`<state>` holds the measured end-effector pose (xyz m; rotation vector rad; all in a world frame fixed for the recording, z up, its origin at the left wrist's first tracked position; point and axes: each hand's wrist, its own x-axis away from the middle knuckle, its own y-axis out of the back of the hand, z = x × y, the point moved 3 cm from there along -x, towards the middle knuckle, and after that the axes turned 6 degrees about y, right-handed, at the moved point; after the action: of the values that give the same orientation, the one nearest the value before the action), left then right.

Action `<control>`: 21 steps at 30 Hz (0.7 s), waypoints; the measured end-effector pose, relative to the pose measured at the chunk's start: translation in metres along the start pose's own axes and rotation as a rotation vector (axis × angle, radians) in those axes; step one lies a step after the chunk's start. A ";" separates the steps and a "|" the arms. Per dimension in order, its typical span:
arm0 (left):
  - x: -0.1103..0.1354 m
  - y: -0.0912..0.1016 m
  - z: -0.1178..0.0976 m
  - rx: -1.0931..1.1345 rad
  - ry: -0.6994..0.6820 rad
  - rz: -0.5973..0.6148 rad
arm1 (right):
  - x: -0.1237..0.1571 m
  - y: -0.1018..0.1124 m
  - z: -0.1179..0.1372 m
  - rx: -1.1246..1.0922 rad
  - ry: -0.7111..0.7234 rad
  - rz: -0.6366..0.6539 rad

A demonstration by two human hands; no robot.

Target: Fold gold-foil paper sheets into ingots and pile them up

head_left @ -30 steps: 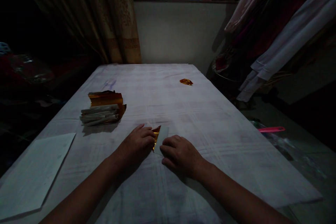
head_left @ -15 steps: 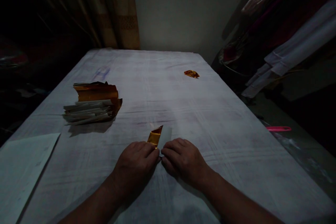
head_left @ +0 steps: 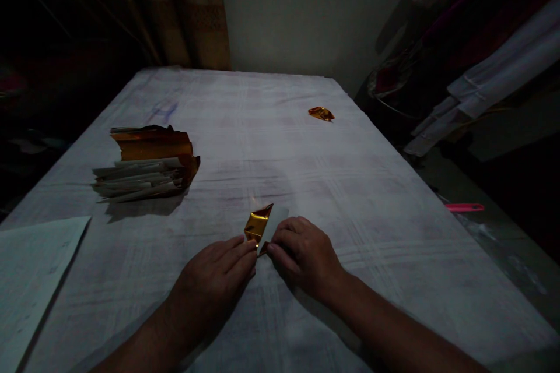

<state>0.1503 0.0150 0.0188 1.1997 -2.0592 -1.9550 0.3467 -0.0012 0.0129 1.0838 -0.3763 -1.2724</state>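
Observation:
A small sheet of gold foil paper [head_left: 257, 225] with a pale grey back lies partly folded on the table, in the middle near me. My left hand [head_left: 214, 274] is at its lower left edge, fingers held together, with the fingertips pressing the paper down. On the other side, my right hand [head_left: 308, 253] is closed, thumb and fingers pinching the paper's lower corner, where a small gold flap shows. The tips of both hands are close but apart. Part of the paper's right side is hidden by my right hand.
A curled stack of gold foil sheets [head_left: 153, 145] stands at the left. One folded gold foil piece [head_left: 321, 113] lies far right on the pale checked tablecloth [head_left: 254, 145]. A white sheet [head_left: 39, 274] covers the near left. Hanging clothes and a pink handle [head_left: 464, 207] are beyond the right edge.
My left hand has drawn slightly down and left, uncovering more of the gold side. The right hand now pinches a turned corner at the bottom. The camera view has shifted a little.

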 end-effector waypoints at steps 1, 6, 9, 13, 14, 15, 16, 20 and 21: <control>0.002 -0.001 0.000 0.006 0.001 0.004 | 0.000 -0.001 0.000 0.009 -0.018 -0.004; 0.001 0.000 -0.001 0.029 0.020 0.026 | -0.001 -0.003 0.003 0.047 -0.069 -0.048; -0.001 0.001 -0.001 0.036 0.019 0.037 | -0.002 -0.003 0.004 0.066 -0.073 -0.044; -0.003 0.004 -0.003 0.023 -0.028 0.063 | -0.003 -0.002 0.005 0.076 -0.068 -0.051; -0.003 0.004 -0.003 0.016 -0.037 0.072 | -0.003 -0.002 0.005 0.078 -0.072 -0.055; -0.003 0.005 -0.003 0.010 -0.041 0.079 | -0.003 -0.002 0.005 0.081 -0.078 -0.057; -0.002 0.005 -0.003 0.006 -0.041 0.083 | -0.003 -0.002 0.005 0.085 -0.084 -0.057; 0.001 0.003 -0.002 -0.014 -0.048 0.083 | -0.004 -0.002 0.006 0.107 -0.088 -0.040; 0.001 0.003 -0.002 -0.022 -0.052 0.080 | -0.004 -0.002 0.006 0.109 -0.084 -0.039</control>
<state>0.1493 0.0119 0.0210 1.0561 -2.0703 -1.9870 0.3392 -0.0001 0.0154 1.1362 -0.4946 -1.3474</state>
